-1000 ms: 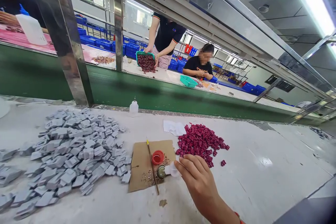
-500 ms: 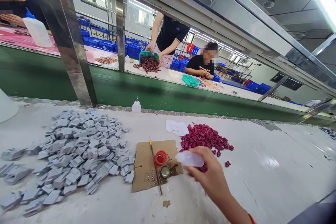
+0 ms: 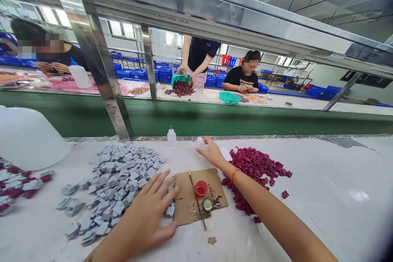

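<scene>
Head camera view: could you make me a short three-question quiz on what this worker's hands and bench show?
1. True or false: the left hand lies flat with fingers spread at the edge of the grey pieces.
2. What does the right hand hold at the far side of the table? A) a brush B) a small white bottle C) a green basket
3. Fill in: the red cap sits on a piece of ______.

Key:
1. True.
2. B; the thin brush lies untouched on the cardboard.
3. Cardboard, left of the magenta pieces.
</scene>
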The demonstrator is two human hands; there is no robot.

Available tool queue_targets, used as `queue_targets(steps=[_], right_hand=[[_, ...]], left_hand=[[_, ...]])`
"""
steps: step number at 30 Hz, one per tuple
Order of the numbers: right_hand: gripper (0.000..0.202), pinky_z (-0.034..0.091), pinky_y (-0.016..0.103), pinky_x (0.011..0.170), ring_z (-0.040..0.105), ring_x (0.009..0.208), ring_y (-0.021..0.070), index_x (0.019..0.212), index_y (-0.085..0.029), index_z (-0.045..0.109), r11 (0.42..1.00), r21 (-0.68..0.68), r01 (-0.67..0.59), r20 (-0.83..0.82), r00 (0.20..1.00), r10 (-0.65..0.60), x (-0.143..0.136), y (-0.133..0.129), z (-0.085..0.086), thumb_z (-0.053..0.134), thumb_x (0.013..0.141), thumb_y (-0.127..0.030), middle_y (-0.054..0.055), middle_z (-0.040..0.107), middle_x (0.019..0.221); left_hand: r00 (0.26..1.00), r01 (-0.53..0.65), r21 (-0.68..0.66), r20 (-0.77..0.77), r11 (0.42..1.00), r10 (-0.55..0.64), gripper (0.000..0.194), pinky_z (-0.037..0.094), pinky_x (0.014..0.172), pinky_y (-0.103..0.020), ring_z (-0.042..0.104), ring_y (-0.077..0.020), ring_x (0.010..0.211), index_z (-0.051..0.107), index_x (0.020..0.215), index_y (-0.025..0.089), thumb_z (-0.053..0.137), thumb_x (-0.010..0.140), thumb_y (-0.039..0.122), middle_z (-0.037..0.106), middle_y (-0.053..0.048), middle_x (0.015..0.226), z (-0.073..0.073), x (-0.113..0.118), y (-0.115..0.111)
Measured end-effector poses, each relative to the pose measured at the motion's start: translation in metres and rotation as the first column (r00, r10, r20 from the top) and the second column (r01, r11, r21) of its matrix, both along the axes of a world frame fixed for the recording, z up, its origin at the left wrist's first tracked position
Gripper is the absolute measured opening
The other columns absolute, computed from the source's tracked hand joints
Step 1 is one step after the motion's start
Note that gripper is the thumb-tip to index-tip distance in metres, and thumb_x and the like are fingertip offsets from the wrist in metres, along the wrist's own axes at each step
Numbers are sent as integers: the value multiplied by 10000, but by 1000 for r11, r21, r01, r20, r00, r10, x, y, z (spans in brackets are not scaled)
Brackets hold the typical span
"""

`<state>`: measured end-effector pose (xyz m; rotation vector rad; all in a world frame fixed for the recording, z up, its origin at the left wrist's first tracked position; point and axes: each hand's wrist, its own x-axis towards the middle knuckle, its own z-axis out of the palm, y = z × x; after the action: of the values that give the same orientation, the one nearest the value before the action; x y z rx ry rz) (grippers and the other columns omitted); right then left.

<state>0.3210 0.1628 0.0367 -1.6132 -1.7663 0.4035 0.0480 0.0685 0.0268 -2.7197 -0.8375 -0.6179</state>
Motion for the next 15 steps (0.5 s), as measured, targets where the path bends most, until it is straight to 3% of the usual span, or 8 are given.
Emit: queue_targets(steps=[3, 7, 11, 15], right_hand=[[341, 557, 444, 881, 645, 1048, 223, 1230, -178, 581, 1000, 21, -2, 34, 999, 1, 9, -6, -7, 618, 941, -355, 80, 620, 1240], [357, 535, 475, 928, 629, 1100, 241, 1229, -177, 582, 996, 92, 22, 63, 998, -28, 28, -25, -3, 635, 927, -358, 85, 620, 1249], [389, 503, 495, 1003, 615, 1159, 275, 1217, -175, 561, 982, 184, 37, 61, 997, -48, 39, -57, 21, 645, 881, -352, 125, 643, 1220], [310, 555, 437, 945, 657, 1105, 264, 1185, -205, 564, 961, 277, -22, 54, 999, 8, 20, -107, 44, 572, 911, -350, 118, 681, 1167]], left_hand=[[997, -15, -148, -83, 989, 3, 381, 459, 1049, -456, 625, -275, 1113, 633, 1031, 236, 602, 737, 477, 695, -45, 1153, 9, 12, 11], [995, -16, -261, -97, 965, -10, 270, 489, 1006, -465, 640, -246, 1056, 622, 1013, 273, 548, 765, 347, 699, -4, 1089, 8, 3, 9], [994, 15, -260, -99, 965, -42, 301, 470, 977, -454, 644, -260, 1079, 612, 1045, 285, 572, 752, 338, 701, -4, 1135, 0, -12, -11], [998, 25, -219, -51, 975, -37, 327, 282, 1167, -362, 597, -192, 1201, 579, 1097, 351, 540, 832, 540, 685, 72, 1212, -11, -39, -36]])
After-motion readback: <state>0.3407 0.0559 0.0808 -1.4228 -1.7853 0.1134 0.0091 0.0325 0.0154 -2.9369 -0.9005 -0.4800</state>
